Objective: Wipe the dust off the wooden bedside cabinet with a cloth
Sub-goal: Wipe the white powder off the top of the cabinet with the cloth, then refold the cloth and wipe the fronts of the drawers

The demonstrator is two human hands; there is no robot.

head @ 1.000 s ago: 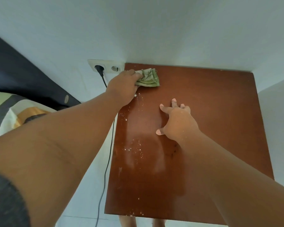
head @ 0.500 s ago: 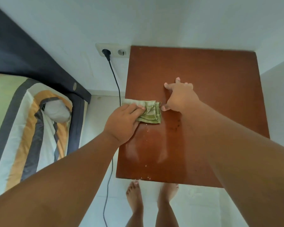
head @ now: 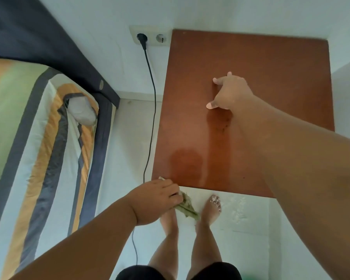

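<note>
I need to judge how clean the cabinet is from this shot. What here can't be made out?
Head view only:
- Cabinet top under the right hand and forearm: covered by them.
- Cabinet front and sides: not shown from above.
- Most of the cloth: wrapped inside the left hand.
- Fine dust: too small, and lost in the sheen.
- Where the cable ends: hidden behind the left arm.

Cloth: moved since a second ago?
Yes. The cloth, gripped in the left hand, went from the cabinet top's far left corner by the wall socket to past its near edge.
</note>
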